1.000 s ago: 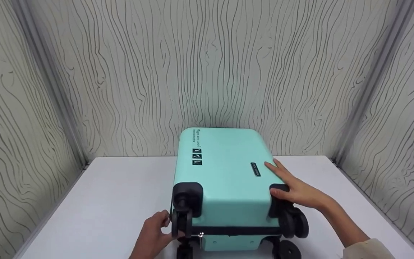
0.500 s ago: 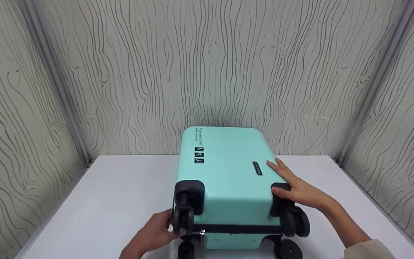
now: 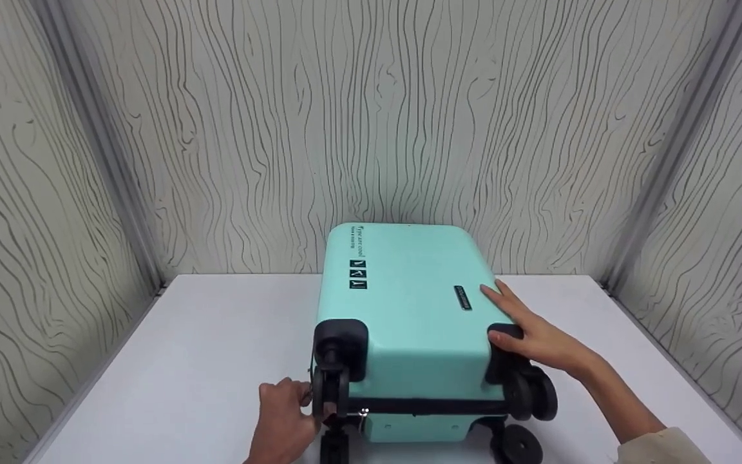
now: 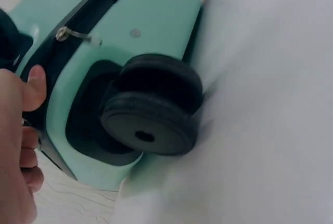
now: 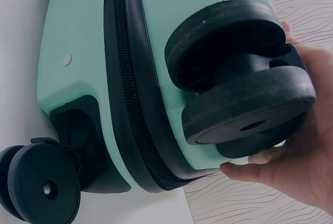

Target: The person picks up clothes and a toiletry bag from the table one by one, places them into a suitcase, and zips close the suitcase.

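Note:
A mint-green suitcase [image 3: 409,322] lies flat on the white table with its wheeled end toward me. My left hand [image 3: 284,422] is at its left side, behind the near-left wheel [image 3: 331,390]. In the left wrist view its fingers are curled at a metal zipper pull [image 4: 23,123], mostly hidden, while the thumb presses the black zipper band [image 4: 57,60]. Another zipper pull [image 4: 62,34] hangs on the end. My right hand [image 3: 542,338] rests with spread fingers on the upper right edge, its thumb on the black corner guard [image 3: 506,330].
The white table [image 3: 216,348] extends to both sides of the suitcase. Patterned panels [image 3: 371,129] enclose it at the back, left and right. Lower wheels [image 3: 520,444] stick out toward me below the zipper.
My left hand first shifted slightly back to the left, then came upright against the suitcase side with fingers more curled. The right hand stays in place. The suitcase has hardly moved.

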`<state>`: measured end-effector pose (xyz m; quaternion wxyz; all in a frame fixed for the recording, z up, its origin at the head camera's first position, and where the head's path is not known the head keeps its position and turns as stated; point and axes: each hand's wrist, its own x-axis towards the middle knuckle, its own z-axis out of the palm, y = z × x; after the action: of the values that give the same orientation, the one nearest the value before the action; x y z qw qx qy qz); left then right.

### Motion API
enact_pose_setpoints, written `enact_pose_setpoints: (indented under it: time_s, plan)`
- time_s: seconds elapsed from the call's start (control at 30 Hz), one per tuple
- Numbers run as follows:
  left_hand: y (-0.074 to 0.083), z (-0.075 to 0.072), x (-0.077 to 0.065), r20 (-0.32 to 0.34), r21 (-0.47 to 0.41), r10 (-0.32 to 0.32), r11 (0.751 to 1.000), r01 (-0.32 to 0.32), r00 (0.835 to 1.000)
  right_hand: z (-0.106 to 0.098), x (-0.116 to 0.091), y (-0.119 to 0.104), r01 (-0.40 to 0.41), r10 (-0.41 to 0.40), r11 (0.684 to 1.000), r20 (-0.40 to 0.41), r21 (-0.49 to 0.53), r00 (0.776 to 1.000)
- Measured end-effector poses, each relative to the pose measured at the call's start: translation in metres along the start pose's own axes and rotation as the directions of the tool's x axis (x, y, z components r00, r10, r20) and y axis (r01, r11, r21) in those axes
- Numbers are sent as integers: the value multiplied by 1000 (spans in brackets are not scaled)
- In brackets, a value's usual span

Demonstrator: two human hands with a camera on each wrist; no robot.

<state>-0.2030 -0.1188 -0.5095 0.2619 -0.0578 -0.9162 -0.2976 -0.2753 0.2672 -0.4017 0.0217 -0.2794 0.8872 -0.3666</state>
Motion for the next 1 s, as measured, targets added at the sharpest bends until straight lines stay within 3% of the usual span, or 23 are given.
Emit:
enact_pose_setpoints:
  time_s: [0.2, 0.33, 0.47, 0.53, 0.63, 0.8, 1.0]
  plan:
    - [12, 1, -14, -83, 163, 61, 986, -47, 995, 3, -1, -5, -19, 19, 999, -13, 30, 1000]
    - [17, 5, -21, -166, 232, 151, 967, -110, 974, 5, -1, -8, -10, 11, 1000, -34, 22, 999]
    - [21, 5, -26, -137, 232, 137, 967, -103, 981, 9, -2, -5, 42, -47, 997, -76, -57, 996]
    - [23, 3, -26, -86, 215, 81, 975, -60, 993, 12, -3, -3, 65, -75, 992, -100, -105, 992]
    - [23, 0, -25, -51, 223, 15, 975, -4, 999, 16, -3, -2, 81, -100, 986, -122, -149, 988]
    - [18, -3, -21, -86, 209, -57, 975, 74, 995, 24, 0, -7, 66, -87, 985, -129, -161, 988]
    - [19, 1, -17, -186, 237, 29, 971, 16, 982, 22, 1, -14, 31, -56, 985, -144, -169, 988]
